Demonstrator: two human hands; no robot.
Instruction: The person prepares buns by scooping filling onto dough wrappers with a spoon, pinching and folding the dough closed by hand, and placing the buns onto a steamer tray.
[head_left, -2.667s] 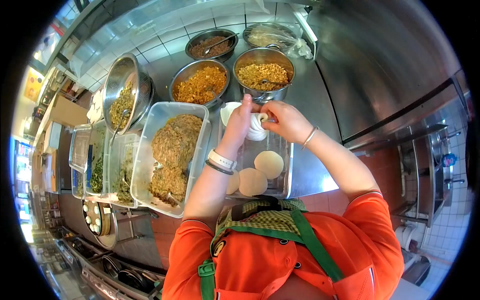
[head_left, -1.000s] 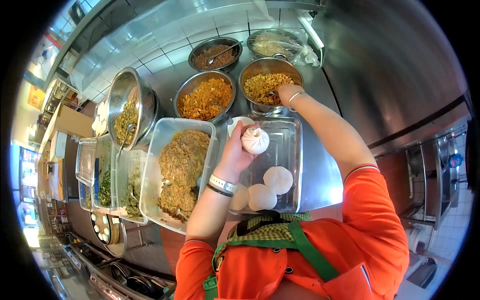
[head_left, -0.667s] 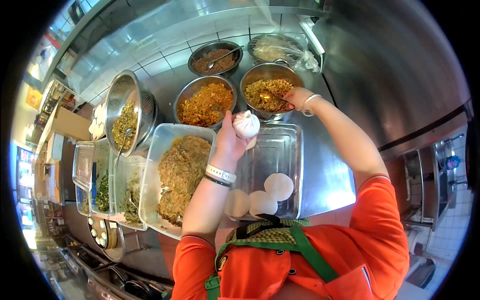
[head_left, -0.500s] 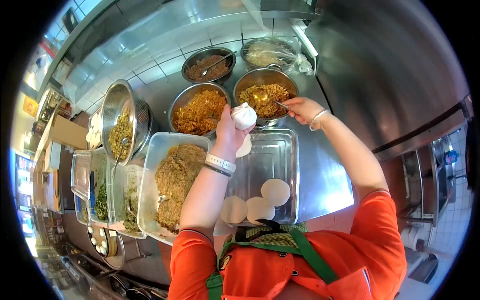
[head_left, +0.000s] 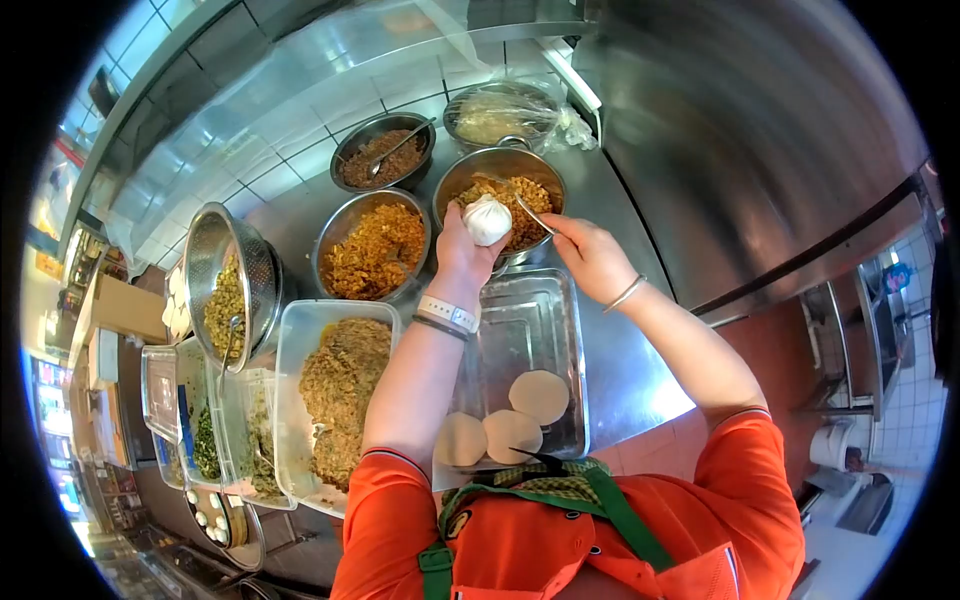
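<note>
In the head view my left hand [head_left: 462, 252] is closed around a white pleated bun [head_left: 487, 221], its gathered top facing up. The bun is over the front part of a steel bowl [head_left: 553, 176] of chopped yellow-brown filling [head_left: 530, 196]. My right hand [head_left: 595, 262] grips the handle of a metal spoon [head_left: 534, 215], which slants into that bowl. The spoon's tip is hard to make out against the filling. Below my hands, a clear rectangular tray [head_left: 578, 350] carries round flat dough wrappers [head_left: 539, 397] at its near end.
Left of my hands are a bowl of orange shredded filling [head_left: 372, 252], a tub of brownish filling [head_left: 345, 400] and a tilted colander [head_left: 262, 275]. Behind stand a bowl of brown mince [head_left: 385, 160] and a plastic-covered bowl [head_left: 503, 115]. A steel panel [head_left: 740, 150] rises at the right.
The view has shifted, so the bowls appear farther left. My left hand has brought the bun over the filling bowl's front. My right hand has moved nearer the bun, with the spoon more steeply angled.
</note>
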